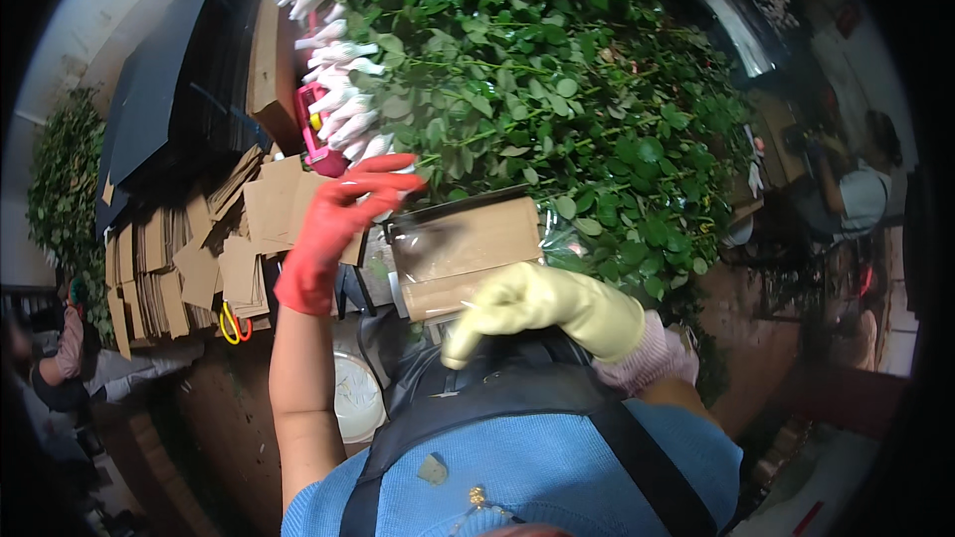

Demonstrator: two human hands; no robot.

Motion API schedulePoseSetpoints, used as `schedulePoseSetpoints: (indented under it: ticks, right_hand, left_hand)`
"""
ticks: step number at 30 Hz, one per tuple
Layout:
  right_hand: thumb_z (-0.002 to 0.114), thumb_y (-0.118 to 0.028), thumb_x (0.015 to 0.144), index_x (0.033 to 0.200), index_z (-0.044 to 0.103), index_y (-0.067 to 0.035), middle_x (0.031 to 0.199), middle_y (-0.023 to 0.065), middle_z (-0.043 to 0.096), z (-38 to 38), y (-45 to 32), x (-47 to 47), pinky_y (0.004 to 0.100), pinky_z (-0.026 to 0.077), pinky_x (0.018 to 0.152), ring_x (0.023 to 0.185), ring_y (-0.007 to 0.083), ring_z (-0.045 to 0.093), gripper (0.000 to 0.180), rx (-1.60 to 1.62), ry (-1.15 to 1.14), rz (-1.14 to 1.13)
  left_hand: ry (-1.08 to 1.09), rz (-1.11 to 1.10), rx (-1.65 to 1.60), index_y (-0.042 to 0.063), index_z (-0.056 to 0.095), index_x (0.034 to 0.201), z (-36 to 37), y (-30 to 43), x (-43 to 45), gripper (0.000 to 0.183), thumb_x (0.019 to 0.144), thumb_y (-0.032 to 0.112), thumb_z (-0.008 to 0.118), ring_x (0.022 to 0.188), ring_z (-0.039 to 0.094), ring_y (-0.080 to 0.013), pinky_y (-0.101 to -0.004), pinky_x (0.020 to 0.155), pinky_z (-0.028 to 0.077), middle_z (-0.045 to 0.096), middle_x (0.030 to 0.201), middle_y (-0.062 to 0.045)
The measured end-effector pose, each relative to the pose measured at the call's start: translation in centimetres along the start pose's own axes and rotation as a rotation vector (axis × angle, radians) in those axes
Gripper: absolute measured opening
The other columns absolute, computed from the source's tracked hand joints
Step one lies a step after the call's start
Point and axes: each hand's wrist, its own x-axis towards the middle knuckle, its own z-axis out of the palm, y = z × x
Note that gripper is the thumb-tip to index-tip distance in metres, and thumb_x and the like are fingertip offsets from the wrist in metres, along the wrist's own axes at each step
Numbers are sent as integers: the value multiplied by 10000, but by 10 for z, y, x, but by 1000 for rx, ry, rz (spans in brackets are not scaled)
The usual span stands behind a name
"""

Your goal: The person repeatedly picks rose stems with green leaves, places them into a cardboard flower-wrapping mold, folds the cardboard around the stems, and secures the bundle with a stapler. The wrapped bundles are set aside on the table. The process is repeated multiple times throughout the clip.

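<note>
My left hand (347,220), in a red rubber glove, reaches over the lower end of a row of flower heads in white mesh sleeves (351,119). Its fingers overlap the sleeves; whether they grip one is unclear. Leafy green stems (522,89), rose-like, lie in a big heap to the right of the sleeves. My right hand (537,306), in a pale yellow rubber glove over a pinkish knitted cuff, is bent in front of my dark apron (492,388). Its fingers are partly curled, and what they may hold is hidden. Just beyond it lies a brown cardboard piece (470,253) with clear plastic.
Stacked cardboard pieces (157,276) stand at left, with yellow-and-orange-handled scissors (233,324) at their edge. Behind are black boards (164,89) and a pink tool (317,127). A white bucket (357,395) is below. People work at far left (60,365) and far right (858,194).
</note>
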Motion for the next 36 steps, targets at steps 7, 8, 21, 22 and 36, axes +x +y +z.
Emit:
schedulePoseSetpoints:
  ticks: [7,8,21,22,36]
  right_hand:
    - [444,-353,1153,1293,694,34,1014,168,793,-14,52,-129,409,634,901,971,291,780,482,372,593,-291]
    - [457,-401,1143,1300,673,33,959,158,779,-14,52,-129,410,640,848,903,277,775,509,305,776,-139]
    - [543,-375,1114,1282,685,-43,1063,146,779,-99,249,-160,378,628,837,892,243,771,397,415,710,-76]
    - [550,-375,1109,1289,682,-48,1070,146,780,-99,236,-157,376,627,837,897,246,772,396,373,725,-10]
    - [713,-107,968,1281,681,53,997,201,749,60,-23,-85,382,578,585,702,287,728,353,-1758,913,-77]
  left_hand:
    - [-21,356,1269,234,842,1093,175,-30,104,225,918,250,701,1552,334,-445,-659,1266,181,499,1610,-180]
    - [-89,197,1568,172,679,1424,194,-48,116,461,975,212,584,1572,303,-420,-673,1268,158,436,1646,-200]
    - [247,640,703,116,573,1484,147,-21,93,701,827,-128,565,1437,499,-457,-500,1208,417,612,1466,-169]
    - [265,600,681,103,580,1477,139,-16,81,685,836,-137,557,1445,501,-434,-486,1213,409,617,1466,-163]
    - [967,10,144,37,599,1479,60,-115,-146,402,1086,56,519,1072,660,-134,-273,928,517,678,1407,-98]
